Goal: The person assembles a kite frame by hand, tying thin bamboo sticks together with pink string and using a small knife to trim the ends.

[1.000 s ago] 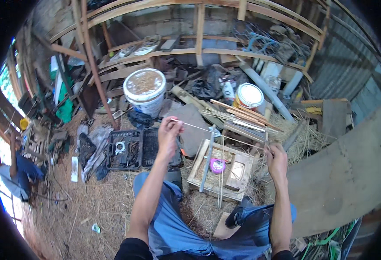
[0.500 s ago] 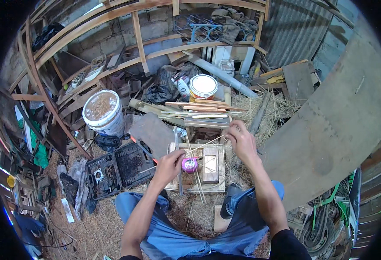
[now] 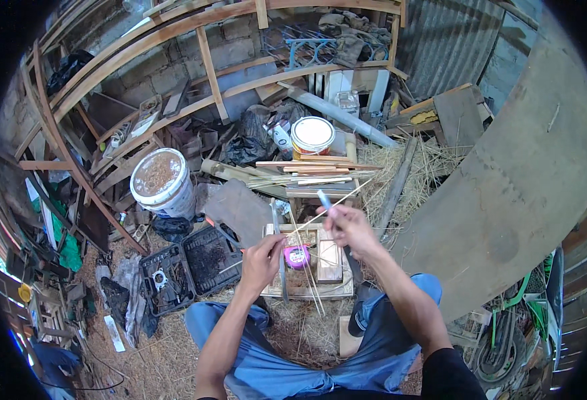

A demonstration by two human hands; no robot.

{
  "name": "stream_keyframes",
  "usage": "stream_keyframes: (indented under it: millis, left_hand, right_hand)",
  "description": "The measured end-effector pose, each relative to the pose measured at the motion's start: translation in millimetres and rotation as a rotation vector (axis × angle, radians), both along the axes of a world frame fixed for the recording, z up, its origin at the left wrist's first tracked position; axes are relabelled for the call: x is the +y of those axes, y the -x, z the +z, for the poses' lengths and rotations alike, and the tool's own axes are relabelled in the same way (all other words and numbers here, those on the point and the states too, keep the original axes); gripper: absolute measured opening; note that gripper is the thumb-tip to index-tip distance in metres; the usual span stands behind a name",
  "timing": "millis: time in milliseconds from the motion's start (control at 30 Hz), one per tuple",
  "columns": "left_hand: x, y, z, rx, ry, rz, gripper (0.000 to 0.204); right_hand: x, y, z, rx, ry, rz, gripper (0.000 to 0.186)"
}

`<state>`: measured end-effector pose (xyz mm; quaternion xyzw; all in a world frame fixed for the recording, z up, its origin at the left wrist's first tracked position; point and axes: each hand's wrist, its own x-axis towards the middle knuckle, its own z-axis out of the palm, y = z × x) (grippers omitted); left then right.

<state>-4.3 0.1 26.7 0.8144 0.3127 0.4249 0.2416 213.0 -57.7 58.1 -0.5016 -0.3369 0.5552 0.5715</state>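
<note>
My left hand (image 3: 261, 261) pinches one end of a thin bamboo strip (image 3: 351, 193), which slants up to the right past my other hand. My right hand (image 3: 350, 231) is closed around a slim tool (image 3: 323, 199) with a pale grey end; a dark, blade-like part shows below the fist. Under both hands sits a low wooden stand (image 3: 340, 291). On it lie a magenta tape measure (image 3: 297, 257) and a wooden block (image 3: 330, 262). More thin strips (image 3: 313, 288) lean across it, and a long flat metal piece (image 3: 283, 277) lies beside my left fingers.
Cut wooden sticks (image 3: 320, 169) lie on a support beyond the stand. A white bucket (image 3: 161, 183) and an open black tool case (image 3: 207, 260) are to the left. A large curved sheet (image 3: 500, 187) leans at right. Straw and shavings cover the floor.
My right hand has moved left and down toward the stand, turning so the tool's pale end shows. The left hand keeps its hold on the strip. The whole view has shifted slightly.
</note>
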Motion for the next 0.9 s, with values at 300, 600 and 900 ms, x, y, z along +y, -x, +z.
stream_keyframes:
  millis: [300, 600, 900]
  left_hand:
    - [-0.6, 9.2, 7.0, 0.089, 0.087, -0.032, 0.009]
    - [1.6, 12.3, 5.7, 0.047, 0.245, -0.088, 0.011]
    - [4.5, 26.6, 10.5, 0.178, 0.065, -0.001, 0.007]
  right_hand:
    - [-4.8, -4.1, 7.2, -0.024, -0.107, 0.170, 0.033]
    - [-1.8, -28.0, 8.6, -0.074, -0.084, 0.142, 0.036]
    - [-6.4, -68.1, 15.7, -0.023, -0.040, -0.014, 0.030]
